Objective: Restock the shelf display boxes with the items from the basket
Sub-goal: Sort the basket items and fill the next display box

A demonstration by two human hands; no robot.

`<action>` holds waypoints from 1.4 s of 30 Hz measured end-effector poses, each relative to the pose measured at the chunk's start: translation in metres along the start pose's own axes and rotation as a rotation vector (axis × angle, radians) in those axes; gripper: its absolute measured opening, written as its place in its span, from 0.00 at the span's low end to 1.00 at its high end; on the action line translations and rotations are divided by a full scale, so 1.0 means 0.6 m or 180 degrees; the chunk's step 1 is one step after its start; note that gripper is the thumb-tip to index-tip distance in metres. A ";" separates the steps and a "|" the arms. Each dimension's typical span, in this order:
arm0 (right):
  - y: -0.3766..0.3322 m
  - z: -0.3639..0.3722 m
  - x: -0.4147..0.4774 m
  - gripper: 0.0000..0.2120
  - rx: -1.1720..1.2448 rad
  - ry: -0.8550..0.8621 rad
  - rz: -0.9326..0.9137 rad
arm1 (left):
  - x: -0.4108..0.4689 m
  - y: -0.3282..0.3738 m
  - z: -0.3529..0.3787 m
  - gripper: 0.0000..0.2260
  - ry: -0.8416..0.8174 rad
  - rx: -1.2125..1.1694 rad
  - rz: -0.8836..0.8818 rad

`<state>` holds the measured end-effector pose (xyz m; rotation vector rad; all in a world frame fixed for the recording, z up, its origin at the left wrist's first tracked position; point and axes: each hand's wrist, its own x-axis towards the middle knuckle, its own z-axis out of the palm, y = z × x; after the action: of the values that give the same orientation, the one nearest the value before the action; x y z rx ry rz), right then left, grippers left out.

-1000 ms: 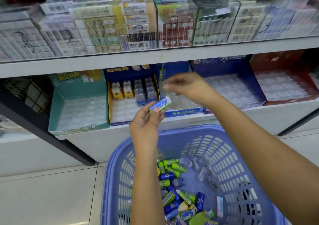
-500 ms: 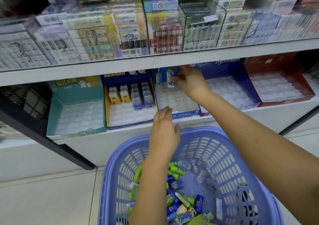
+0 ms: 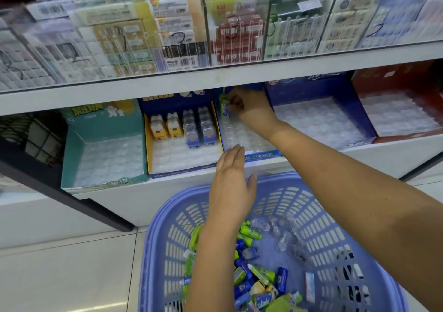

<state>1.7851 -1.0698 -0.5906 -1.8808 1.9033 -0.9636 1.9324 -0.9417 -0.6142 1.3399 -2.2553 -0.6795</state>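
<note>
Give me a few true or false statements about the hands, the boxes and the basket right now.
1. The right hand pinches an item at the back of the blue box. True.
2. The left hand grips an item. False: it is open and holds nothing.
3. The basket is empty. False: many small items lie in it.
4. The teal box shows only its clear tray. True.
</note>
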 end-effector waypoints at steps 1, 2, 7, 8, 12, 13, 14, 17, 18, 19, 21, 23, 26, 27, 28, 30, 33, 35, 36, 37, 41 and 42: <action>0.000 0.002 0.000 0.11 -0.0001 -0.0003 0.0022 | 0.000 -0.001 0.000 0.27 -0.0011 -0.0013 0.0012; -0.001 0.002 0.003 0.11 -0.0021 0.0001 0.0049 | 0.001 -0.003 -0.001 0.27 -0.0024 -0.0032 0.0026; -0.021 -0.011 0.001 0.14 -0.0264 -0.0211 0.0248 | -0.003 -0.007 -0.012 0.25 -0.0153 -0.0397 0.0054; -0.029 -0.017 -0.009 0.15 -0.0154 -0.0201 0.0326 | -0.009 -0.007 -0.014 0.22 -0.0031 -0.0627 0.0023; -0.064 -0.041 -0.111 0.07 0.0609 0.0242 0.0179 | -0.040 -0.021 -0.019 0.11 0.0493 -0.1142 -0.0102; -0.066 -0.040 -0.147 0.05 0.0741 0.0122 0.0127 | -0.048 -0.030 -0.016 0.10 0.0373 -0.1087 -0.0229; -0.064 -0.035 -0.185 0.05 0.0798 -0.0130 0.0140 | -0.056 -0.043 -0.011 0.09 0.0114 -0.0953 -0.0432; -0.038 0.007 -0.293 0.03 0.0514 -0.1349 0.0384 | -0.088 -0.090 0.015 0.11 -0.1081 -0.0041 -0.1101; -0.027 0.029 -0.324 0.03 0.0269 -0.1788 0.0388 | -0.104 -0.106 0.026 0.12 -0.1475 0.0281 -0.1245; -0.017 0.052 -0.351 0.06 0.0066 -0.2200 0.0352 | -0.122 -0.121 0.036 0.14 -0.1834 0.0542 -0.1330; -0.002 0.099 -0.397 0.10 -0.0100 -0.2838 0.0234 | -0.155 -0.144 0.057 0.15 -0.2341 0.0930 -0.1366; 0.006 0.137 -0.432 0.13 -0.0122 -0.3192 0.0151 | -0.180 -0.160 0.079 0.16 -0.2534 0.1206 -0.1414; 0.014 0.177 -0.468 0.17 -0.0182 -0.3438 0.0021 | -0.201 -0.171 0.107 0.15 -0.2527 0.1481 -0.1449; 0.017 0.186 -0.476 0.17 -0.0260 -0.3448 -0.0061 | -0.205 -0.173 0.113 0.14 -0.2438 0.1569 -0.1406; 0.020 0.192 -0.482 0.17 -0.0357 -0.3437 -0.0149 | -0.207 -0.176 0.118 0.13 -0.2335 0.1646 -0.1378; 0.026 0.200 -0.491 0.15 -0.0463 -0.3395 -0.0250 | -0.210 -0.180 0.124 0.13 -0.2197 0.1829 -0.1348; 0.035 0.201 -0.492 0.12 -0.0245 -0.3300 -0.0040 | -0.212 -0.187 0.135 0.13 -0.2090 0.2010 -0.1185; 0.042 0.195 -0.482 0.11 0.0084 -0.3202 0.0378 | -0.212 -0.193 0.142 0.13 -0.2090 0.2005 -0.1051; 0.047 0.189 -0.473 0.10 0.0292 -0.3139 0.0664 | -0.212 -0.195 0.144 0.14 -0.2089 0.1988 -0.1001; 0.051 0.181 -0.464 0.08 0.0555 -0.3089 0.0981 | -0.212 -0.197 0.145 0.14 -0.2098 0.1984 -0.0962; 0.066 0.144 -0.433 0.07 0.1879 -0.3006 0.2064 | -0.213 -0.195 0.146 0.13 -0.2205 0.2139 -0.0767; 0.068 0.136 -0.428 0.07 0.2093 -0.2940 0.2196 | -0.214 -0.193 0.146 0.12 -0.2233 0.2194 -0.0725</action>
<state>1.8315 -0.8458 -0.7383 -0.8924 1.2549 -0.3068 2.0169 -0.8585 -0.7677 1.9181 -3.1144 -0.5051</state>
